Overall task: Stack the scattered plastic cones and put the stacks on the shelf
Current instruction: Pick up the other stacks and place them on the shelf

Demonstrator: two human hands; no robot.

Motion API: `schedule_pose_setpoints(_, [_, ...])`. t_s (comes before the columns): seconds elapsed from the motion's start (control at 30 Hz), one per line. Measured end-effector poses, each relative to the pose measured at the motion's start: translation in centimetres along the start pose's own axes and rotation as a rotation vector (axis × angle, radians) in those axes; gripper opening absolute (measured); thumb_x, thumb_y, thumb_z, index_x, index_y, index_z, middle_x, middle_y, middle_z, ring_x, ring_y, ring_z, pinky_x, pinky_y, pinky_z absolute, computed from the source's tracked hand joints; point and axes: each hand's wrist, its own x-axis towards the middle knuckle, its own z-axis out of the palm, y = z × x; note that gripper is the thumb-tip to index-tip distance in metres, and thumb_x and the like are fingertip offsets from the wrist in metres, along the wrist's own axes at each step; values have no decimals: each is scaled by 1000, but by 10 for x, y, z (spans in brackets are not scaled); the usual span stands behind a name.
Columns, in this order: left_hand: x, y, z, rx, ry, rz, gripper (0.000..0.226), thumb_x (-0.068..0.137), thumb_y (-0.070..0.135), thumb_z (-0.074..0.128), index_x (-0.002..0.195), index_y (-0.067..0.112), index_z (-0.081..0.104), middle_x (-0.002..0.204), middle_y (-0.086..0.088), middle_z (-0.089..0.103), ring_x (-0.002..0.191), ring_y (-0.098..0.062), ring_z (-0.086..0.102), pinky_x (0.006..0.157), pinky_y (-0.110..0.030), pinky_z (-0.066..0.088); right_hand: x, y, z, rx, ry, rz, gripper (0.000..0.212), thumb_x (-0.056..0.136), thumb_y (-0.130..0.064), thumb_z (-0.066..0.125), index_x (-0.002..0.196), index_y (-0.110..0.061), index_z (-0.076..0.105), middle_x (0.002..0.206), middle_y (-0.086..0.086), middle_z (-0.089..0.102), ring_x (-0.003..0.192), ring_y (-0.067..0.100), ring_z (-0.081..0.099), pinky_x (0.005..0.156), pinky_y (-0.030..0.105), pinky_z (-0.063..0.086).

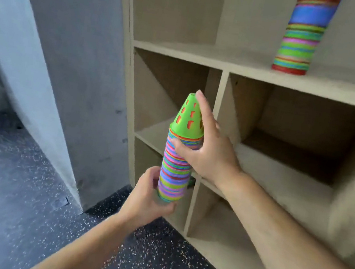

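- Shelving [239, 67] ahead, grey wall [74, 49] left; second stack [301, 37] on its upper board.
- Cone stack [176, 168] upright before the cubbies: left hand [146, 196] grips its base, right hand [211, 148] clasps just below the green top cone [187, 122].

Bright even light, motion blur lower right, wide-angle edge warp

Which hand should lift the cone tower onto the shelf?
Probably left: the left hand grips the cone stack at its base, while the right hand only steadies its top near the shelf.
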Motion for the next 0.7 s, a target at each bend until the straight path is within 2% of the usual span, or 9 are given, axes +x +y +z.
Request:
schedule_pose_setpoints(0.13, [36,75,-30,-42,33,182,77,66,29,91,131,28,50,118,15,67,108,-10,66,89,-18,50,54,-58,-68,24,41,-70,103,75,-45,78,149,-59,9,133,-6,59,111,10,64,96,41,54])
schedule_pose_setpoints(0.27, [69,152,-62,-74,58,325,72,68,32,92,125,41,49,115,18,69,105,-11,68,87,-15,51,96,-112,-130,32,131,-140,99,78,-42,78,151,-53,12,133,-17,57,109,4,64,95,38,55])
schedule_pose_setpoints(0.37, [97,212,-82,-113,65,383,72,69,33,96,124,41,50,112,22,69,102,-3,68,84,-11,50,125,-149,-175,49,190,-187,96,81,-35,78,155,-45,17,120,-32,56,102,-7,63,89,22,55])
schedule_pose_setpoints(0.4, [107,231,-87,-128,63,402,72,70,33,97,124,39,51,111,23,70,101,-2,68,83,-11,50,134,-162,-189,39,216,-205,95,82,-34,78,156,-42,18,118,-33,56,102,-7,63,89,21,55])
schedule_pose_setpoints(0.5, [143,291,-96,-158,59,465,68,70,34,97,119,41,50,108,24,71,97,0,70,79,-10,51,161,-197,-233,-10,294,-264,91,83,-36,76,156,-37,22,123,-23,58,107,-3,63,96,26,53])
schedule_pose_setpoints(0.6, [190,353,-102,-180,62,521,67,69,39,97,117,40,51,102,21,74,88,-1,73,72,-10,52,193,-229,-281,-111,384,-322,85,86,-42,72,156,-36,24,125,-25,51,105,-6,60,88,17,52])
schedule_pose_setpoints(0.7, [242,414,-110,-181,78,586,68,68,42,97,118,35,52,98,20,76,84,2,73,66,-8,50,229,-257,-324,-189,464,-382,82,89,-42,69,156,-33,24,136,-20,49,109,2,59,90,22,55])
